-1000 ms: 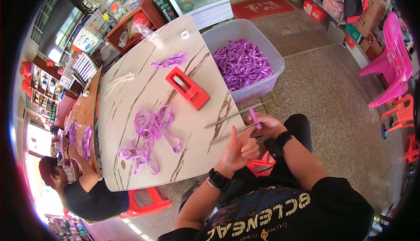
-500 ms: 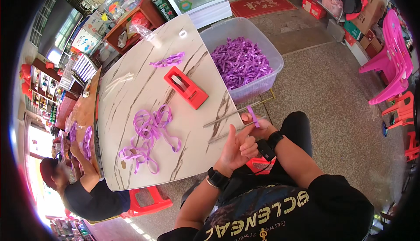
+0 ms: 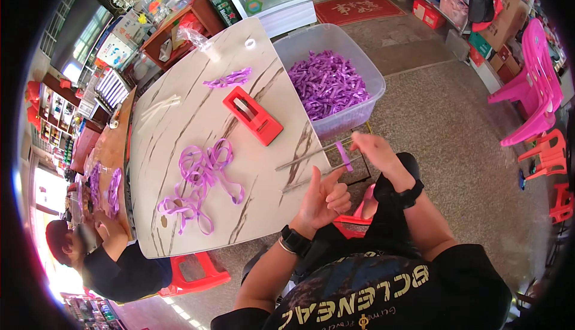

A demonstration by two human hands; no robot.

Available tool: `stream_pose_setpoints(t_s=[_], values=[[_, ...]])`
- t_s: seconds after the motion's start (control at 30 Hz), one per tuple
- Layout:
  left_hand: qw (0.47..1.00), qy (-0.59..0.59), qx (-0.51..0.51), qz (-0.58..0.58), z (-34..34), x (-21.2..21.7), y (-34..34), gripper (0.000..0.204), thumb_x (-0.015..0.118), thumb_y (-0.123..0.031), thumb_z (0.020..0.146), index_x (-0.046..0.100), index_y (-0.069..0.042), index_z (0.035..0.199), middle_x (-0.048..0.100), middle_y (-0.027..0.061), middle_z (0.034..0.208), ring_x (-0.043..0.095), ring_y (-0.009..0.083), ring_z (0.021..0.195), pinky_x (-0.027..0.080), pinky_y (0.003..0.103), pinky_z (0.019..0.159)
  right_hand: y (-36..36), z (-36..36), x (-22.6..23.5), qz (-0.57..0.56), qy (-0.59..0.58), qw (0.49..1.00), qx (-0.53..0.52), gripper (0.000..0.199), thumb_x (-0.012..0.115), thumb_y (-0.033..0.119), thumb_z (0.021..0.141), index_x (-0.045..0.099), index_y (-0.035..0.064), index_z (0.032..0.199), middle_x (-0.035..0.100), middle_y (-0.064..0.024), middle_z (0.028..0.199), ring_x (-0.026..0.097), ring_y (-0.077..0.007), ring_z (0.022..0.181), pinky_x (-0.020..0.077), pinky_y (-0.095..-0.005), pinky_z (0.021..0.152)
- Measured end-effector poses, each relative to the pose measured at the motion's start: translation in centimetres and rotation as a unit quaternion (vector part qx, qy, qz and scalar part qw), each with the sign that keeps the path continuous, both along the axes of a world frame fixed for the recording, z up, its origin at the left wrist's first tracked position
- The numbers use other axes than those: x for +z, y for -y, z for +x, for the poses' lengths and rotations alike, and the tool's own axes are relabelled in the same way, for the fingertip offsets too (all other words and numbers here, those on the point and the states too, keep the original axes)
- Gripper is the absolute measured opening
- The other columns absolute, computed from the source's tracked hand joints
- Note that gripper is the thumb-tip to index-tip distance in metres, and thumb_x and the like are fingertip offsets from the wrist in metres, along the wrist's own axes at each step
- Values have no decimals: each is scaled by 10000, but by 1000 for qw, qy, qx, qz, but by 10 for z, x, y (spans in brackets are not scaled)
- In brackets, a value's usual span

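Note:
My left hand (image 3: pixel 323 201) is closed around the near end of a thin pale stick (image 3: pixel 299 183), thumb raised, just off the table's front corner. My right hand (image 3: pixel 374 150) pinches a short purple ribbon strip (image 3: pixel 344 156) that hangs across a second thin stick (image 3: pixel 305 157). Both sticks reach out over the marble-patterned table (image 3: pixel 179 108). A red tabletop device (image 3: pixel 253 114) lies in the middle of the table. Loops of purple ribbon (image 3: pixel 200 177) lie in a loose pile to its left.
A clear plastic bin (image 3: pixel 365 69) full of purple ribbon pieces stands on the floor by the table's right edge. Another person (image 3: pixel 114 264) sits at the left near a red stool (image 3: pixel 191 273). Pink chairs (image 3: pixel 533 90) stand at the right. A smaller ribbon bundle (image 3: pixel 229 79) lies farther back.
My right hand has lifted slightly up and to the right with the ribbon strip, away from my left hand. My left thumb now points up.

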State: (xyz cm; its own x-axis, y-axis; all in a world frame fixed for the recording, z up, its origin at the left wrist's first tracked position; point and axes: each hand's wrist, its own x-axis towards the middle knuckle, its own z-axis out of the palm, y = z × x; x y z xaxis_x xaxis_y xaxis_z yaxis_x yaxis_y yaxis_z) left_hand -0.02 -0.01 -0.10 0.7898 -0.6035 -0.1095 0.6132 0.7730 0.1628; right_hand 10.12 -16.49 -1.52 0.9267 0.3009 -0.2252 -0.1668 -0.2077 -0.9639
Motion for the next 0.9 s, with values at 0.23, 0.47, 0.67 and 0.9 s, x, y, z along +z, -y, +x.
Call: stream_pose_setpoints(t_s=[0.23, 0.47, 0.67, 0.9], values=[[1000, 0, -3, 1, 0, -1, -1, 618, 221, -587, 854, 371, -114, 1222, 282, -34, 523, 280, 77, 490, 260, 218, 503, -10, -9, 26, -172, 145, 974, 12, 236, 629, 264, 748, 621, 28, 745, 565, -55, 591, 507, -88, 539, 399, -240, 509], [1000, -8, 1, 4, 0, 2, 0, 637, 221, -593, 849, 335, -116, 1255, 280, -36, 519, 282, 73, 487, 262, 212, 503, 2, 9, -3, -12, 72, 994, 83, 195, 619, 220, 748, 620, 25, 729, 557, 20, 591, 479, -69, 518, 368, -224, 472], [999, 4, 13, 38, -1, 7, 1, 635, 210, -564, 869, 349, -94, 1273, 276, -59, 524, 275, 48, 470, 250, 200, 496, -4, 13, -22, 174, -274, 941, 97, 154, 591, 220, 779, 606, 107, 883, 482, 76, 598, 318, -2, 462, 202, -173, 413], [999, -3, 14, 43, -1, 9, 2, 642, 216, -565, 867, 331, -88, 1282, 279, -58, 516, 279, 49, 458, 251, 200, 492, -12, 13, -60, 369, -361, 836, 188, 182, 599, 210, 797, 580, 77, 920, 503, 70, 671, 361, -11, 503, 246, -166, 428]])
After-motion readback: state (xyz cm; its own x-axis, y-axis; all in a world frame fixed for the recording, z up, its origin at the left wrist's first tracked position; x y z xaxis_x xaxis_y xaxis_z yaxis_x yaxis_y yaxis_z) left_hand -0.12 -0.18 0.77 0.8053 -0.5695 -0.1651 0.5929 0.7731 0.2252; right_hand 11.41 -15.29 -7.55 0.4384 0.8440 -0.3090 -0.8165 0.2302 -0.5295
